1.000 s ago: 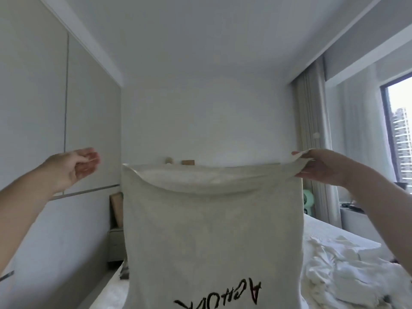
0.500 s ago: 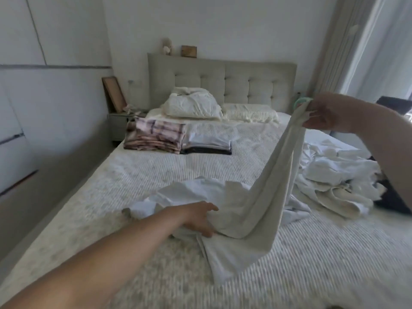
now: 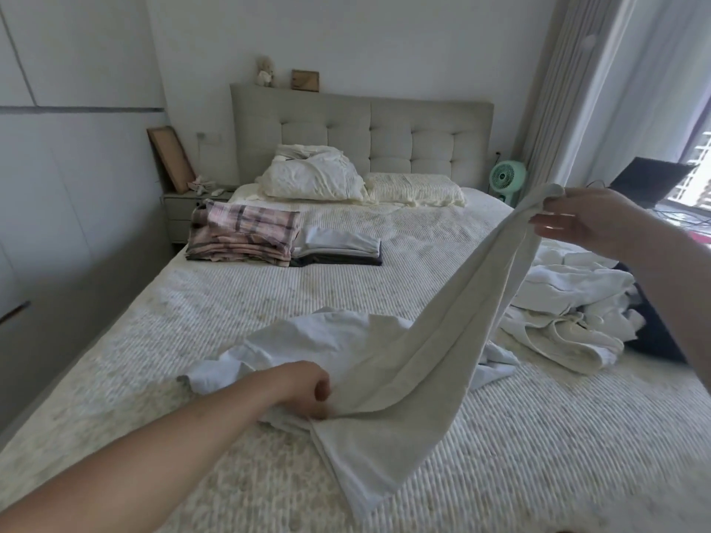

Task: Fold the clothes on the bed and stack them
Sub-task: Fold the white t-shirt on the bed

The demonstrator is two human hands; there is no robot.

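The right hand (image 3: pixel 577 221) is pinching one top corner of the shirt (image 3: pixel 442 340) and lifting it high at the right, while the left hand (image 3: pixel 307 390) is curling its grip round the cloth low down, near the bed (image 3: pixel 538 436). The shirt is stretching as a slack band between them, its tail lying on the bed over a pale garment (image 3: pixel 307 340). It is looking light, soft and limp, so it will likely sag wherever it is unsupported; corners and hems seem the best holds. No containers are showing. Two folded stacks, plaid (image 3: pixel 246 236) and white over dark (image 3: pixel 338 248), are sitting far left, touching, and an unfolded heap (image 3: pixel 569 302) is lying at the right.
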